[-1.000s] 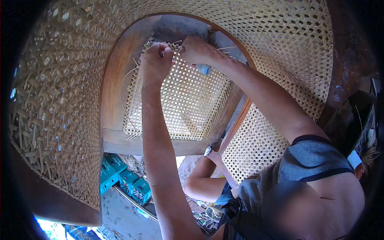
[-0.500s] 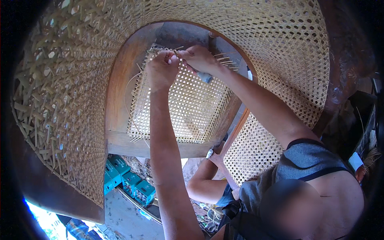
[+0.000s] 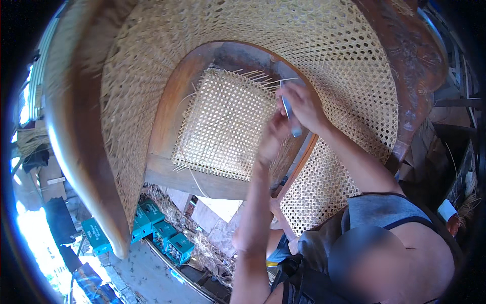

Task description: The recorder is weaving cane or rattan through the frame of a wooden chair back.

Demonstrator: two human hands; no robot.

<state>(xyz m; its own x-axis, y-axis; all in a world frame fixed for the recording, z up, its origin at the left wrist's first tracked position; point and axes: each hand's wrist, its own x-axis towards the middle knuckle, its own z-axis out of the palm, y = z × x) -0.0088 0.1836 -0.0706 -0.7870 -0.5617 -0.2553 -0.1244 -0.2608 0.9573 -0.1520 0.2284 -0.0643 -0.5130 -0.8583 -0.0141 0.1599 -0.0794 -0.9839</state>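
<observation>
Room above left and middle of woven seat panel point(image 3: 217, 116); way in from lower left, between left forearm point(image 3: 257, 218) and curved woven backrest point(image 3: 134, 106). Backrest walls off left, top and right. Panel's right side obstructed: left hand point(image 3: 272, 138) and right hand point(image 3: 305, 109) close together, slim blue-grey tool point(image 3: 287, 107) in right. Loose strand ends point(image 3: 255, 77) jut from upper-right edge; one strand point(image 3: 197, 183) crosses wooden front rail point(image 3: 225, 190). Woven side panel point(image 3: 319, 187) fills space below right forearm point(image 3: 357, 157).

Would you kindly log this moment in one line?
right hand: holding blue-grey tool; left hand: blurred, close beside, grip unclear; woven cane panel: edges fringed
</observation>
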